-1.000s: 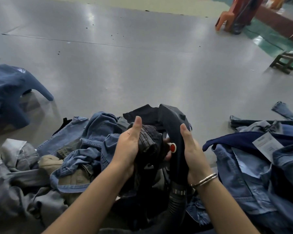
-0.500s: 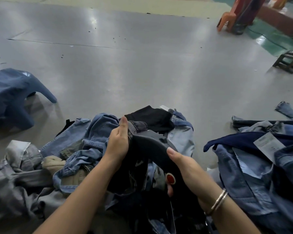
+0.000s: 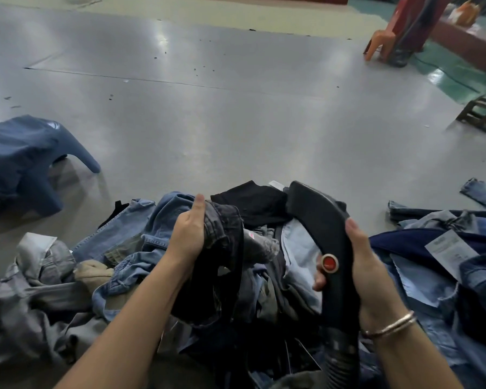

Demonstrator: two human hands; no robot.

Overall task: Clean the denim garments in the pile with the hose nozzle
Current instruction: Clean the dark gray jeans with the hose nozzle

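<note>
Since half a second ago the hose nozzle (image 3: 324,234) has swung up and to the right, off the dark garment (image 3: 222,265), and its tip now points toward the upper left over the black cloth (image 3: 253,200) at the top of the heap. The left hand has kept its hold throughout.

The grey floor (image 3: 236,113) fills the upper half of the frame. Across the bottom spreads the pile of denim garments (image 3: 141,248), blue and grey pieces tangled from the lower left to the centre, with a second heap of jeans (image 3: 432,276) at the lower right bearing a white paper tag (image 3: 446,249). A blue plastic stool (image 3: 26,158) stands at the left edge; an orange chair (image 3: 382,40) sits in the upper right.

At centre the left hand (image 3: 188,237) grips a bunched fold of the dark garment, fingers curled round it and thumb up. The right hand (image 3: 368,268) is wrapped round the nozzle's black handle, beside its red button (image 3: 329,263); two bracelets (image 3: 390,325) circle that wrist. The ribbed hose (image 3: 340,360) runs down out of frame.
</note>
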